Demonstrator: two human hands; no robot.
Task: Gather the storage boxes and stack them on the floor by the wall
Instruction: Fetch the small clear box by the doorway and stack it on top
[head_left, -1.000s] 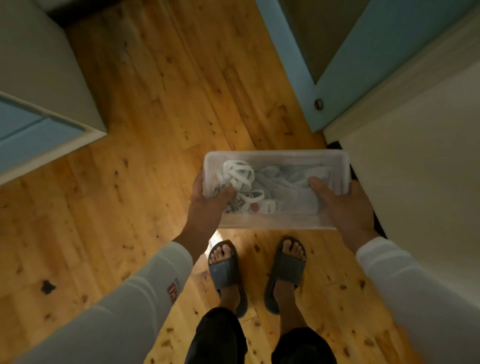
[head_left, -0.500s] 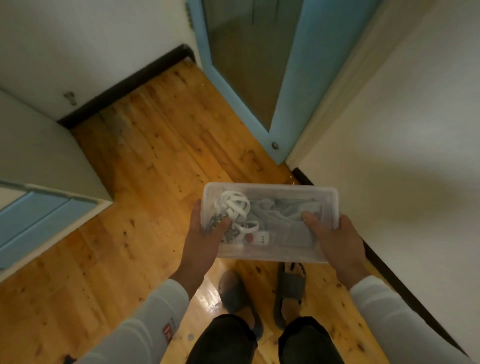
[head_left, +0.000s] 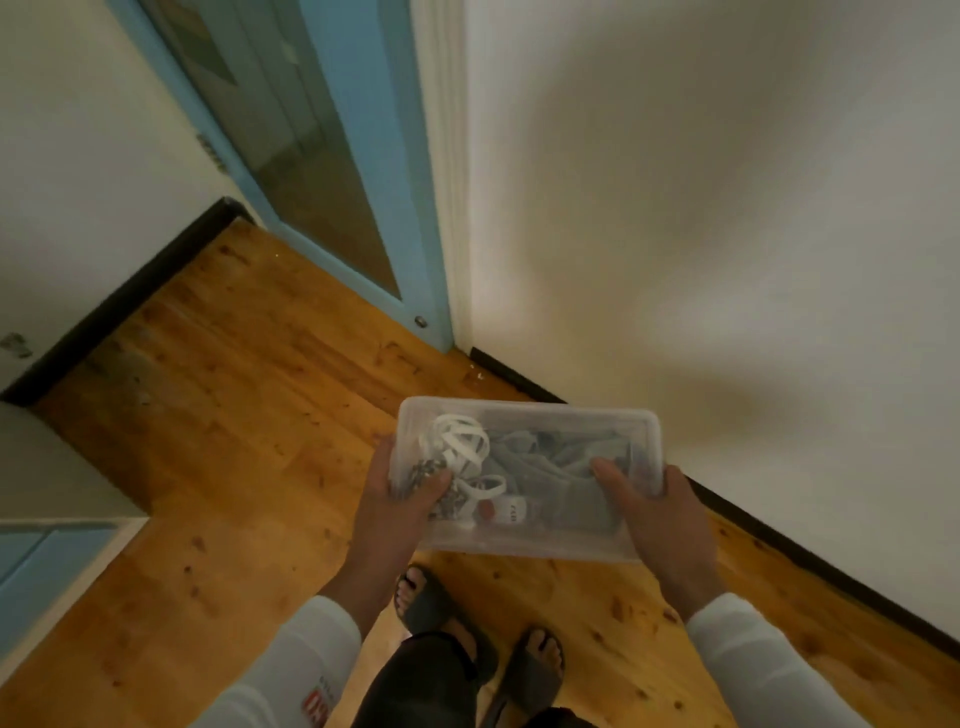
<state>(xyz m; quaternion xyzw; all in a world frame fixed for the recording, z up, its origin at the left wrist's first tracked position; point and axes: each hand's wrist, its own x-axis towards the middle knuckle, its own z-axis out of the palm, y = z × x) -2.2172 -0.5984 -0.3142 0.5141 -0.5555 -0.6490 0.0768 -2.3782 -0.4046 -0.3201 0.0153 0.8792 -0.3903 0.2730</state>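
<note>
A clear plastic storage box (head_left: 550, 421) with a lid is held level above the wooden floor, in front of my body. White straps, grey cloth and small items show through the lid. My left hand (head_left: 392, 512) grips the box's left end, thumb on the lid. My right hand (head_left: 657, 514) grips its right end, thumb on top as well. No other storage boxes are in view.
A white wall (head_left: 727, 234) with a dark skirting board (head_left: 810, 561) runs along the right. A blue glazed door (head_left: 332, 156) stands ahead in the corner. A grey and blue cabinet (head_left: 47, 519) juts in at the left. My sandalled feet (head_left: 467, 639) stand on the wooden floor (head_left: 234, 415).
The view has tilted up and turned toward the right wall. The box, still held by both hands, has moved along with me nearer the wall and door corner.
</note>
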